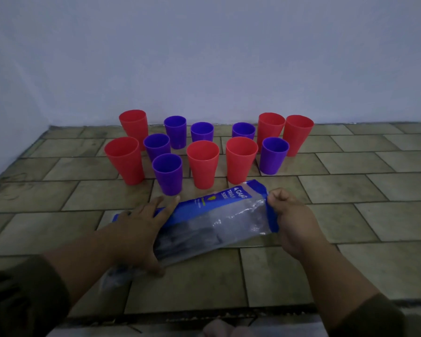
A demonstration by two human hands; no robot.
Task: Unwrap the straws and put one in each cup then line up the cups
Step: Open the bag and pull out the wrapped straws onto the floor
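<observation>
A clear plastic straw packet (212, 222) with blue printed ends lies slanted on the tiled floor, dark straws showing inside. My left hand (141, 229) lies flat across its left part, fingers straight and pressing it down. My right hand (292, 220) pinches the packet's blue right end with curled fingers. Beyond the packet stand several red cups (203, 164) and several purple cups (167, 173), all upright, without straws and loosely grouped near the wall.
The floor is brown-green tile (350, 215), with a pale wall (204, 57) right behind the cups and another wall at the left. A dark ledge (180, 317) runs along the near edge by my sleeves.
</observation>
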